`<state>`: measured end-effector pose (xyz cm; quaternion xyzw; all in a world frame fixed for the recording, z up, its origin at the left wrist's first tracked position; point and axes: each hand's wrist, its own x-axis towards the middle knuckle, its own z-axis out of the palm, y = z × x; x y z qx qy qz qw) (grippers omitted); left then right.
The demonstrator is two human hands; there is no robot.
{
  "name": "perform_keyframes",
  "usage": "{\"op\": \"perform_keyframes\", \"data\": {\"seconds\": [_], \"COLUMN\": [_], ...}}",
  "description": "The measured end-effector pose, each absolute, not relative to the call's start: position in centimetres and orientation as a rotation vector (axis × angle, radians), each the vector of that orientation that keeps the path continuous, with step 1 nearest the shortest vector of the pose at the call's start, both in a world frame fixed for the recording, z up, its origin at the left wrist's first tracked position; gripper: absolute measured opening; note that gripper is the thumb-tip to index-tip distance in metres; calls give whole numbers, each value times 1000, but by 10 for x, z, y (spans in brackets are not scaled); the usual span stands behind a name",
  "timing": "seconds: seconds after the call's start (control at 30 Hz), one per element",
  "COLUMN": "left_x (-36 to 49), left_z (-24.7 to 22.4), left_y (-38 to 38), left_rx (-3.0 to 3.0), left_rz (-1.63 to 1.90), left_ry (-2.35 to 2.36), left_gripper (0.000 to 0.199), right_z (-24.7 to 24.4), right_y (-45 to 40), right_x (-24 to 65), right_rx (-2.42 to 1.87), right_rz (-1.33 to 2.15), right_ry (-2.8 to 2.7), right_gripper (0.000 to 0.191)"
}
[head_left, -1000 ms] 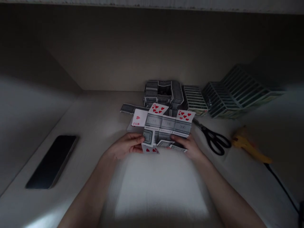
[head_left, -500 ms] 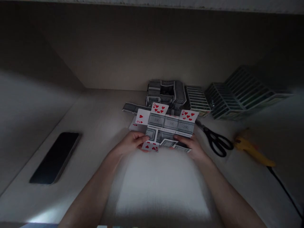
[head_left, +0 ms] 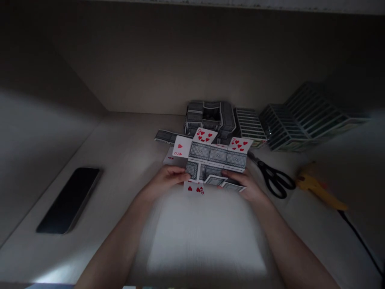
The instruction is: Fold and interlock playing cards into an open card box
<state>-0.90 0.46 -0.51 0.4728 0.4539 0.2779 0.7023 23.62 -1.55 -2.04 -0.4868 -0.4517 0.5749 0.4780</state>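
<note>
Between my two hands is a structure of folded playing cards (head_left: 209, 153), mostly showing grey patterned backs. Several heart faces stick out as flaps, among them a nine at the top, a seven at the upper right and a two at the left. My left hand (head_left: 168, 179) pinches the lower left side, thumb on a patterned card. At the lower right, my right hand (head_left: 248, 184) grips the structure with a finger across its front. Angled card flaps stand open along the lower edge. The undersides and some fingertips are hidden behind the cards.
Behind stand a built card piece with a square opening (head_left: 195, 116) and stepped card stacks (head_left: 288, 126). A flat card strip (head_left: 167, 136) lies left of them. Black-handled scissors (head_left: 275, 178) and a yellow glue gun (head_left: 320, 186) with a cord lie right; a phone (head_left: 70, 200) lies left.
The card structure has shifted slightly right and tilted a little in my hands. Both hands keep their hold, and the things around them stay in place.
</note>
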Motion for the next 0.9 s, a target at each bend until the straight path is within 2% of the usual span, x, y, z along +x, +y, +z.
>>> {"op": "perform_keyframes", "data": {"seconds": [0.13, 0.3, 0.47, 0.9], "left_x": [-11, -11, -11, 10], "left_z": [-12, -13, -9, -23], "left_y": [6, 6, 7, 3], "left_rx": [901, 779, 776, 869], "left_rz": [687, 689, 704, 857], "left_ry": [909, 866, 910, 1127], "left_gripper": [31, 35, 41, 31], "right_z": [-15, -18, -20, -20], "right_y": [-18, -18, -18, -18], "right_x": [235, 235, 235, 230], "right_rx": [-1209, -1221, -1215, -1189], "right_rz": [1434, 1484, 1440, 1457], "right_ry": [-1141, -1109, -1153, -1121], "right_gripper": [31, 35, 30, 28]}}
